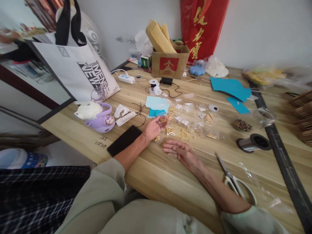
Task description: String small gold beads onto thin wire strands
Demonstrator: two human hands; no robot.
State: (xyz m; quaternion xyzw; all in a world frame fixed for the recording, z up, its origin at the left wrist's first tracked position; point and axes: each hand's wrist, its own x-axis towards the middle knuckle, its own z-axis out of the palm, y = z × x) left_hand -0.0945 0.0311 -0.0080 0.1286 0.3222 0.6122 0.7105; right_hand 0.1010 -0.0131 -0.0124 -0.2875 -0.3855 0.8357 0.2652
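My left hand (154, 128) is turned palm up and cupped, with small gold pieces (163, 120) lying at its curled fingers. Just below it on the table is a small gold pile (157, 138). To the right, my right hand (181, 151) hovers low over the wood, its fingers stretched out and nothing visible in them. Clear bags of gold findings (170, 131) and silver findings (185, 122) spread beyond both hands. Light blue cards (158, 103) lie behind my left hand, and a black phone-like slab (124, 140) lies under my left forearm.
Scissors (230, 178) lie beside my right forearm, near a wire spool (253, 143) and a heap of dark beads (242, 125). A purple and white cup (99, 118) stands at left by a large white bag (80, 68). A cardboard box (170, 64) stands at the back.
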